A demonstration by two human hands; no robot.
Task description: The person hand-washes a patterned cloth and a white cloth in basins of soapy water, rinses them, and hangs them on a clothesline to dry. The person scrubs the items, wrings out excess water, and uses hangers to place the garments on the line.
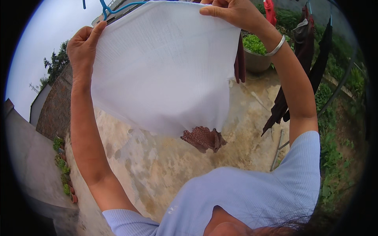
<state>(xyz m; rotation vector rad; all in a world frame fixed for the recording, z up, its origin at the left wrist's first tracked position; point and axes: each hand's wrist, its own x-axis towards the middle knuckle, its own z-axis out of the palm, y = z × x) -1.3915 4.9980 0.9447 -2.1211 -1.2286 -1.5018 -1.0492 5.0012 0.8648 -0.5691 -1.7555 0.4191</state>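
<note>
A thin white garment (157, 74) is spread out at arm's length in front of me. My left hand (84, 47) pinches its upper left edge between thumb and fingers. At the upper right edge my right hand (230, 11), with a silver bangle at the wrist, grips the cloth; its fingertips are partly cut off by the top of the picture. A blue hanger (114, 8) shows behind the garment's top edge, close to my left hand. Below the white hem, a brown patterned cloth (203, 138) peeks out. Whatever hangs behind the garment is mostly hidden.
Dark clothes (305, 67) hang at the right beside a red item (270, 11). Behind them stand a round planter (256, 59) with leafy greens and a strip of plants (334, 145). Potted plants (63, 167) line the left wall (31, 153). The ground is stained concrete (157, 169).
</note>
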